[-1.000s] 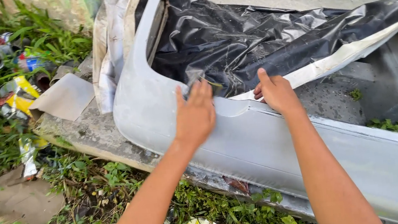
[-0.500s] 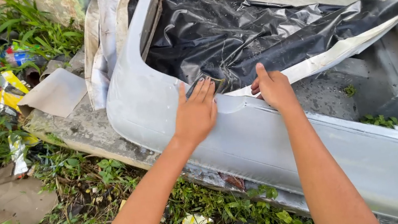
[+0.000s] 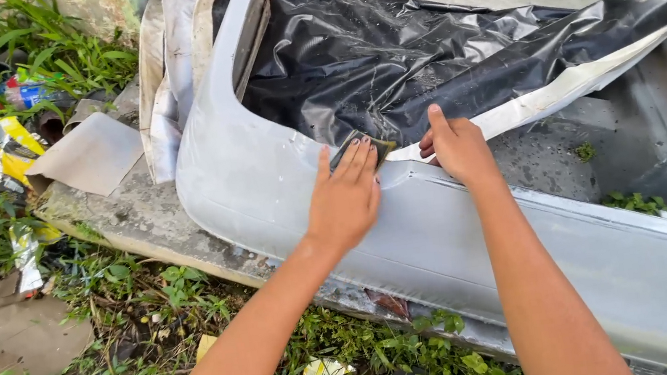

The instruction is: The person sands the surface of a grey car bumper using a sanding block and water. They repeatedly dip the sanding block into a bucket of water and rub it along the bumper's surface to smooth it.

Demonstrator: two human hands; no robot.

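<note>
Head view: both hands on a grey car bumper (image 3: 475, 238), left hand pressing a small dark pad.

Left hand (image 3: 345, 199) lies flat, fingers together and extended, pinning the dark sanding pad (image 3: 364, 146) against the bumper's upper edge; flat palm likely spreads pressure evenly. Right hand (image 3: 457, 147) sits just beside it, fingers curled onto the edge, apparently bracing the panel; nothing visibly gripped. Bumper rests on a concrete slab (image 3: 133, 216), curving away from the fingers. Black plastic sheet (image 3: 419, 58) lies just beyond the fingertips. Litter and a cardboard piece (image 3: 88, 154) sit well off to the left in grass. Most of the pad is hidden under the fingers; its grit and the bumper's right end, cut off, can't be made out.
</note>
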